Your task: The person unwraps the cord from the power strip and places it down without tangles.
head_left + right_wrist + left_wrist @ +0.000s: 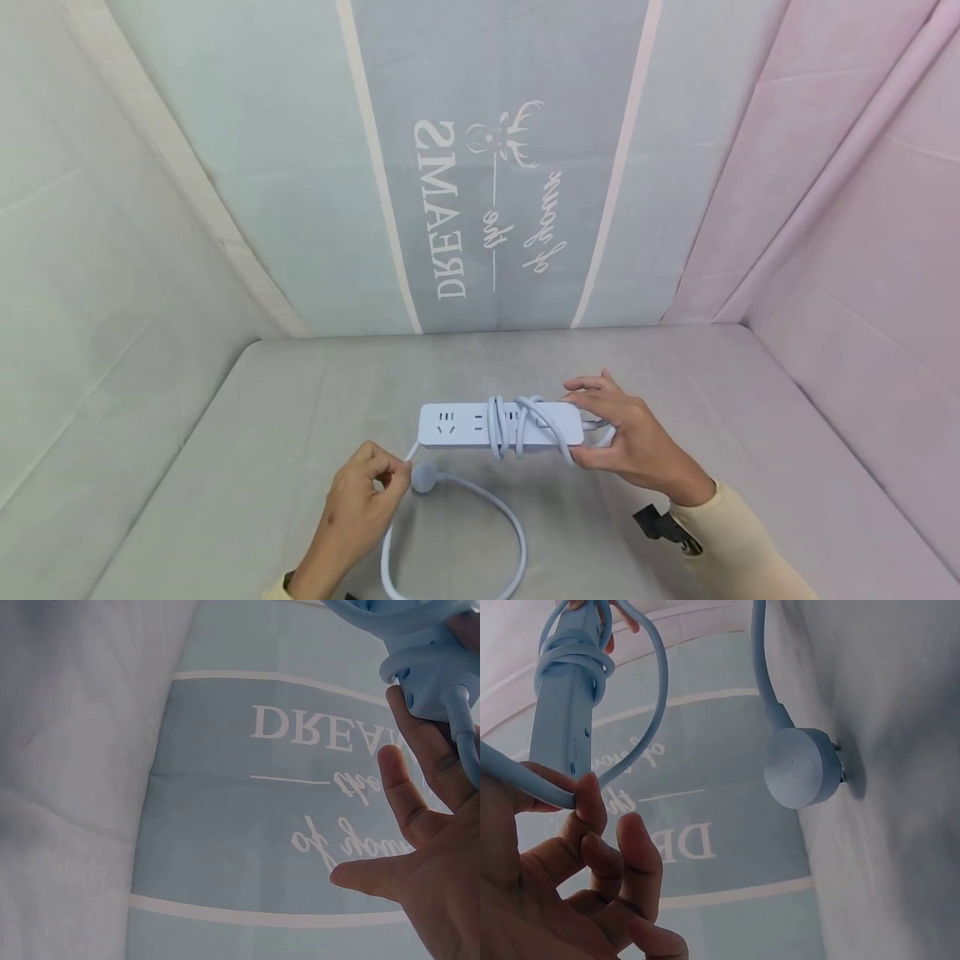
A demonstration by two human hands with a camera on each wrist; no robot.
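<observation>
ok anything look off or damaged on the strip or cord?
No damage visible. The power strip lies flat with its cord wound around the middle, over some sockets. The rest trails in a loose loop to the plug. Left hand pinches the cord; right hand holds the strip's end.

The head camera looked from high up, forward and down, at the whole grey table [300, 400] and the cloth wall [495, 167] behind it. It sat far enough back to see both hands at once.

The left wrist camera was very low and close, looking up past the left hand [577, 877] at the power strip [561, 712] and the plug [802, 766].

The right wrist camera was also very close, looking up past the right hand [431, 847] at the strip's end.

All three views saw the power strip and the wall with the word DREAMS [448, 208].
</observation>
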